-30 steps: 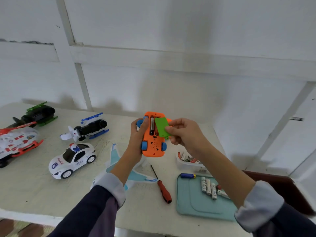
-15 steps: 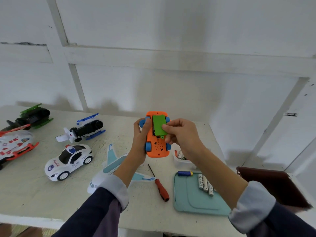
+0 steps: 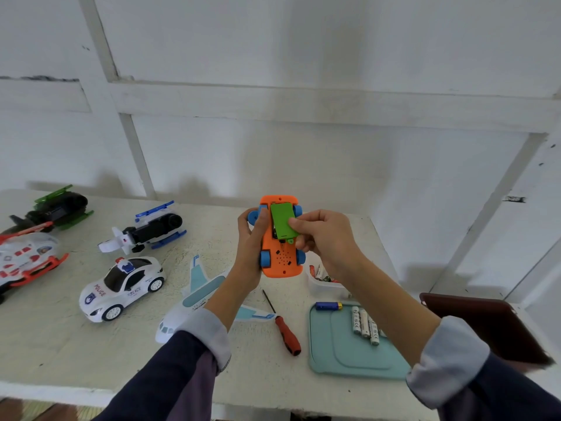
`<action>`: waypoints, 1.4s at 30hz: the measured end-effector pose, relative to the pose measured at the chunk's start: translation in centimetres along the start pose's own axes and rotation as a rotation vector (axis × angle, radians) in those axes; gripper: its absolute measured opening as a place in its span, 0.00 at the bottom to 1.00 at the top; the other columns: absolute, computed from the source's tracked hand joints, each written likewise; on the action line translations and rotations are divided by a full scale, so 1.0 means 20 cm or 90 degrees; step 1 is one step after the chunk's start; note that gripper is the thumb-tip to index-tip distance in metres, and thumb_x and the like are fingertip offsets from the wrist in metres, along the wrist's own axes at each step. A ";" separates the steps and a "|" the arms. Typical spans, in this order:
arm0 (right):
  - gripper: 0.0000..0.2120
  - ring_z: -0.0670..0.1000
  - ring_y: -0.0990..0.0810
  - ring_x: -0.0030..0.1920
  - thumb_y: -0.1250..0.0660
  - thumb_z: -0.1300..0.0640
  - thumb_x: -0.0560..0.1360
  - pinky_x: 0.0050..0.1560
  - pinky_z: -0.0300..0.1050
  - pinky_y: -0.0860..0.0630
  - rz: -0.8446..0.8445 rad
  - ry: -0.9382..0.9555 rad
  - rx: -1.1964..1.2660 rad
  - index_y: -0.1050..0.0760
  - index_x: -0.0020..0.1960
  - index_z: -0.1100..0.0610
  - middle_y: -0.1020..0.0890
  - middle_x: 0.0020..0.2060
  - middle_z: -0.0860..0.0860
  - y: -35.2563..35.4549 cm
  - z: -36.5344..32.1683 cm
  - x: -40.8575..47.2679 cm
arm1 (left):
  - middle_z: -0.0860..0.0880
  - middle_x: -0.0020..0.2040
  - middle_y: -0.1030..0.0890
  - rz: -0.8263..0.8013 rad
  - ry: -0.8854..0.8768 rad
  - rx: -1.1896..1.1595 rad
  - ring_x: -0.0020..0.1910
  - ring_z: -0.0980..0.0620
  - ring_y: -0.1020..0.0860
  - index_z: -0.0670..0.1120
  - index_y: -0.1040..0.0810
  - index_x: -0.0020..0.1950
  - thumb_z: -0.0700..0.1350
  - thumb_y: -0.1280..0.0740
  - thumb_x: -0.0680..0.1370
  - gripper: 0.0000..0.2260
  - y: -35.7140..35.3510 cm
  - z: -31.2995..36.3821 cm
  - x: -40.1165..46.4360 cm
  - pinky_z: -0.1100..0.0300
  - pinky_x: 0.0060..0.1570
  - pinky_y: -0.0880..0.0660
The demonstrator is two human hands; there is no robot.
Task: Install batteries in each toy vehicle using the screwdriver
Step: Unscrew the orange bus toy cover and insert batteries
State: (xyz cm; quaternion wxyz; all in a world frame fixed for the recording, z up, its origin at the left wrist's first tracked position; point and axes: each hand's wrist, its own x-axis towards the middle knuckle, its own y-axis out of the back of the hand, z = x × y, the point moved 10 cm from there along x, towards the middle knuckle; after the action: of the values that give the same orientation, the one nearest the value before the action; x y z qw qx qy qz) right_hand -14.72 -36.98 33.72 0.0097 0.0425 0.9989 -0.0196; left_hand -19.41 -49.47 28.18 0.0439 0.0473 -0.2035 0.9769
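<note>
An orange plastic toy car with blue wheels (image 3: 280, 259) is held belly-up above the white bench (image 3: 60, 344), at about 12 o'clock from the person's chest. The left hand (image 3: 250, 238) has its grip wrapped round the car's left flank, thumb lying along the underside. The right hand (image 3: 324, 238) pinches the flat green plastic battery cover (image 3: 281, 220) between thumb and curled fingers, the cover lying over the compartment with its lower edge slightly askew.

On the bench at 6 o'clock from the car lies a screwdriver with a red handle and thin dark shaft (image 3: 285, 328), touched by neither hand. At 4 o'clock a pale teal plastic tray (image 3: 343, 357) carries several white cylindrical batteries (image 3: 364, 325) and a blue one (image 3: 328, 305) at its far rim. At 8 o'clock rest a white and teal toy airliner (image 3: 194, 299) and a white police car (image 3: 121, 288); at 9 o'clock, a black and blue toy helicopter (image 3: 148, 229).
</note>
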 end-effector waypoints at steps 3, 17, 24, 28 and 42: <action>0.04 0.45 0.26 0.24 0.31 0.65 0.72 0.30 0.37 0.26 0.012 -0.030 0.021 0.26 0.42 0.62 0.24 0.26 0.53 0.01 0.02 0.01 | 0.48 0.47 0.20 0.002 0.010 0.007 0.36 0.55 0.17 0.52 0.35 0.56 0.53 0.41 0.78 0.09 0.00 0.00 0.00 0.58 0.34 0.20; 0.03 0.43 0.28 0.23 0.31 0.64 0.73 0.28 0.34 0.27 0.034 -0.086 0.114 0.24 0.42 0.62 0.23 0.30 0.54 0.01 0.08 0.03 | 0.48 0.49 0.21 0.001 -0.018 0.000 0.39 0.55 0.17 0.50 0.35 0.58 0.57 0.37 0.70 0.21 -0.01 0.02 0.01 0.57 0.37 0.19; 0.04 0.43 0.28 0.23 0.32 0.63 0.74 0.31 0.37 0.26 0.051 -0.032 0.047 0.24 0.41 0.60 0.24 0.27 0.53 0.03 0.06 0.02 | 0.46 0.51 0.22 0.007 -0.020 0.018 0.40 0.52 0.18 0.52 0.36 0.59 0.58 0.37 0.69 0.22 -0.01 0.01 0.01 0.56 0.39 0.19; 0.04 0.44 0.28 0.23 0.32 0.63 0.74 0.31 0.37 0.27 0.055 -0.018 0.049 0.24 0.40 0.59 0.25 0.25 0.52 0.03 0.06 0.01 | 0.46 0.50 0.21 0.022 -0.026 0.011 0.40 0.53 0.18 0.51 0.36 0.59 0.58 0.35 0.72 0.21 0.00 0.01 0.01 0.56 0.40 0.19; 0.04 0.43 0.30 0.22 0.31 0.63 0.73 0.31 0.36 0.26 0.061 -0.022 0.039 0.24 0.41 0.60 0.25 0.28 0.53 0.06 0.07 0.01 | 0.42 0.56 0.22 0.015 0.002 0.036 0.45 0.49 0.18 0.52 0.36 0.60 0.66 0.28 0.59 0.36 -0.01 -0.03 -0.01 0.52 0.43 0.19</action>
State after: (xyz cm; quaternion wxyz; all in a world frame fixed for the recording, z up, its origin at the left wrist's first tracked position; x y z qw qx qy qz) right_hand -14.85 -35.77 32.29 0.0263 0.0899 0.9943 -0.0504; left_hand -19.30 -48.95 27.68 0.0312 0.0444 -0.1761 0.9829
